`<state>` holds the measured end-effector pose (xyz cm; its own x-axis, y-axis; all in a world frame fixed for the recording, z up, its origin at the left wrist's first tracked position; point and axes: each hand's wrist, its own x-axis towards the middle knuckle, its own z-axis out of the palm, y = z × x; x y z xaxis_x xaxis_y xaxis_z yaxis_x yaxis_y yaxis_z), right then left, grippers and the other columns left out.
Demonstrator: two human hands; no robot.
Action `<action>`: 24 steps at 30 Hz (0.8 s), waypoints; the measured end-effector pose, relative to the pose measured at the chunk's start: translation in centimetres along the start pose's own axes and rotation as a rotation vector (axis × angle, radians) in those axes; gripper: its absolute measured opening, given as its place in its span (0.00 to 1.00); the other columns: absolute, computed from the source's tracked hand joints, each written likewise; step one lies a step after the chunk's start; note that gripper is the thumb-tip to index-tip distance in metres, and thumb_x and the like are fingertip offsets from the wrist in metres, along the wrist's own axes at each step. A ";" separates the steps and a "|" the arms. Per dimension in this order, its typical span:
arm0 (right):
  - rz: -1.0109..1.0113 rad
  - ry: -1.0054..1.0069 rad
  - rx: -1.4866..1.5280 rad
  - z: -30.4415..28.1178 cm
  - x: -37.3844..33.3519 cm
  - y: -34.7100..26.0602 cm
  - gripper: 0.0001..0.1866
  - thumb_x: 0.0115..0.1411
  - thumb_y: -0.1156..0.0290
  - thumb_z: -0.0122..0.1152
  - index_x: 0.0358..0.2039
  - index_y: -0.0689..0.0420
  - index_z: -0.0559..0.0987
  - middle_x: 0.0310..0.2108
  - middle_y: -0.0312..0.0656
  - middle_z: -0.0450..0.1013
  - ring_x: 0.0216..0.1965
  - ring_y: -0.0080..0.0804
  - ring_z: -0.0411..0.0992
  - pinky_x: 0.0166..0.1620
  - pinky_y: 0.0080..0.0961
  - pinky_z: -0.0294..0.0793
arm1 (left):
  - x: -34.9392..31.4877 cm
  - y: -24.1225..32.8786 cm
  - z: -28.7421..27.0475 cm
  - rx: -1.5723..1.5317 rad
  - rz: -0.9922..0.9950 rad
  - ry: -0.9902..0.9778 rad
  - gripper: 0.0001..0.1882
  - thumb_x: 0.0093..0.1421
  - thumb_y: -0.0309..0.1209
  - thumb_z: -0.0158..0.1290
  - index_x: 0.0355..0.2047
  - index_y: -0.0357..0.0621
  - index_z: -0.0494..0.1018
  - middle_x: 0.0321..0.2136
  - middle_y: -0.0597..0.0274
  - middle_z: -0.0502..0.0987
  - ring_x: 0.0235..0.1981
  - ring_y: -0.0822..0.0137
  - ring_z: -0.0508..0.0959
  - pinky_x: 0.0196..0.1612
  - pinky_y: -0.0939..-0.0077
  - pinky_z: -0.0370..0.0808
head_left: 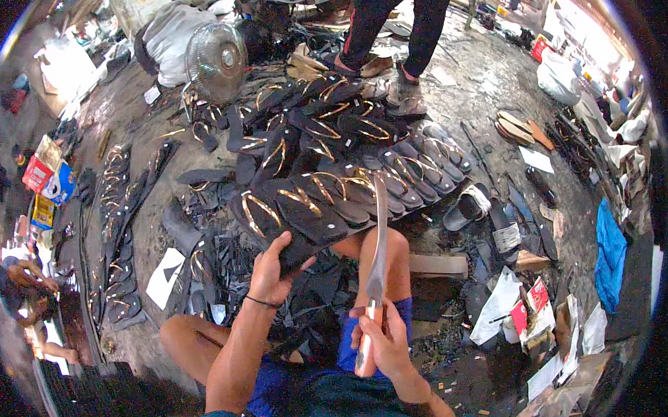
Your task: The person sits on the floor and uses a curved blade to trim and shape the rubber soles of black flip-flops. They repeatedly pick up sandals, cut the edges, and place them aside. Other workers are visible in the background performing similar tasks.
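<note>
My left hand (271,277) is closed on the near end of a black sandal (295,249), thumb on top and fingers underneath. A gold strap shows just beyond the thumb. In my right hand (389,343) is a knife (378,255), its orange-brown handle wrapped by the fingers. The long, slightly curved blade points up and away, its tip over a row of black sandals (339,201). The blade passes in front of my bent knee. More black sandals with gold straps lie heaped (315,127) beyond the row.
A fan (216,63) stands at the far left, and a person's legs (393,27) are at the back. Further sandals line the left floor (119,240). Dark scraps (319,298) surround my legs. A blue cloth (609,256) and paper litter (528,312) lie at right.
</note>
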<state>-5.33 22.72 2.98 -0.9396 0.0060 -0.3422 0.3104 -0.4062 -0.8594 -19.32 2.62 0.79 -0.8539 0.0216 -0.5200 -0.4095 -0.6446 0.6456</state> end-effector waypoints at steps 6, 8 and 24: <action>0.117 -0.170 -0.264 -2.5 -4.6 0.8 0.21 0.70 0.67 0.49 0.59 0.60 0.59 0.37 0.44 0.75 0.23 0.25 0.73 0.24 0.21 0.75 | -5.1 -1.2 -0.1 -0.037 -0.033 0.106 0.17 0.65 0.34 0.53 0.47 0.33 0.72 0.43 0.53 0.79 0.43 0.57 0.81 0.43 0.57 0.84; 0.141 -0.136 -0.456 -2.7 -5.5 2.0 0.21 0.68 0.66 0.52 0.57 0.62 0.62 0.31 0.45 0.76 0.23 0.33 0.75 0.27 0.28 0.76 | -6.0 -1.7 -0.9 0.050 -0.044 0.181 0.18 0.66 0.39 0.52 0.46 0.36 0.72 0.41 0.55 0.80 0.40 0.60 0.82 0.39 0.61 0.84; 0.060 -0.515 -0.972 -2.0 3.8 2.2 0.18 0.65 0.64 0.56 0.45 0.65 0.65 0.26 0.56 0.76 0.31 0.59 0.77 0.32 0.49 0.77 | -6.6 -4.1 -1.0 0.162 -0.022 0.323 0.16 0.68 0.40 0.50 0.50 0.46 0.68 0.37 0.63 0.79 0.32 0.68 0.81 0.26 0.71 0.80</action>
<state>-7.97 23.69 -0.98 -0.7965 -0.4634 -0.3885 0.1264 0.5006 -0.8564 -11.70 4.35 1.04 -0.7091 -0.2254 -0.6681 -0.4943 -0.5167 0.6991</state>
